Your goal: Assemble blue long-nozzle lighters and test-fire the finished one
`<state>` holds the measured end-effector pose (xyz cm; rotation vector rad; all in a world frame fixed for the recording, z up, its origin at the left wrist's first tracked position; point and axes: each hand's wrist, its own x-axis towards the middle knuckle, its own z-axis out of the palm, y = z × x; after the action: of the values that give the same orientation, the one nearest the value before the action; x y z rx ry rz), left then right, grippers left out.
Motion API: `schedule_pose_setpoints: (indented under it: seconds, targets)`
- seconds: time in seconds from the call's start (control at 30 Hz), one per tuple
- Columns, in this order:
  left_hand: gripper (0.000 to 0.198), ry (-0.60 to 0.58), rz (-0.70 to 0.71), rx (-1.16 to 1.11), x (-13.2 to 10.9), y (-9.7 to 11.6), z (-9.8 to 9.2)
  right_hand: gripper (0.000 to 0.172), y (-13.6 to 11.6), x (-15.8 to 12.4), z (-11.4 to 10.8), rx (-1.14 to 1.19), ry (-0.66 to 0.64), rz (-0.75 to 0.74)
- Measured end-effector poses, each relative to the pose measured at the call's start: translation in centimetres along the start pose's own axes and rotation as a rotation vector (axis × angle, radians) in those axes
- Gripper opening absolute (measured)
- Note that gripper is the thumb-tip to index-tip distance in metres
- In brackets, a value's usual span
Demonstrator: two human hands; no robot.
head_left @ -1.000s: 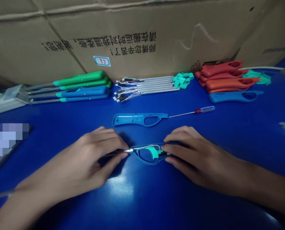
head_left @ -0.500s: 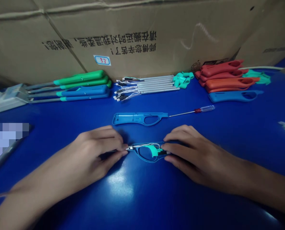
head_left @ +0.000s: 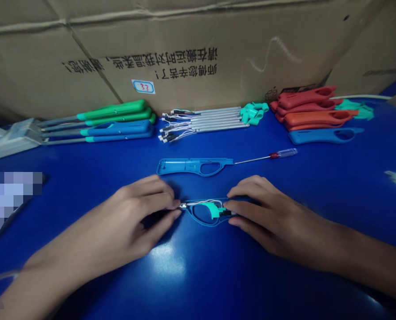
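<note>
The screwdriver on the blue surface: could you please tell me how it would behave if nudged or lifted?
The screwdriver would probably roll if pushed, since its clear handle looks round and the blue surface glossy. Its thin metal shaft looks stiff, and it is likely light.

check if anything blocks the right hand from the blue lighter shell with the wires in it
Nothing visible does. The right hand already lies against the blue lighter shell, its fingers just beside the teal trigger, with no object between hand and shell.
</note>
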<state>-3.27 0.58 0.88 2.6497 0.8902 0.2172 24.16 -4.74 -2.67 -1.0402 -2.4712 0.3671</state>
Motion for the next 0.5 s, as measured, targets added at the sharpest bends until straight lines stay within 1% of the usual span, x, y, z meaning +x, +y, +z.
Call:
schedule_pose_setpoints:
  seconds: [0.07,0.23,0.4,0.5]
  targets:
    - [0.017,0.012,0.005,0.011,0.03,0.08,0.12,0.019,-0.01,-0.09,0.02,-0.005,0.011,0.000]
    - [0.021,0.087,0.061,0.062,0.33,0.10,0.61,0.019,0.03,-0.21,0.11,0.009,0.038,-0.021]
    - [0.022,0.105,0.085,0.164,0.43,0.35,0.65,0.019,0.02,-0.17,0.15,0.042,0.041,-0.035]
    - [0.020,0.113,0.093,0.190,0.33,0.49,0.64,0.018,0.11,-0.25,0.11,0.058,0.044,-0.038]
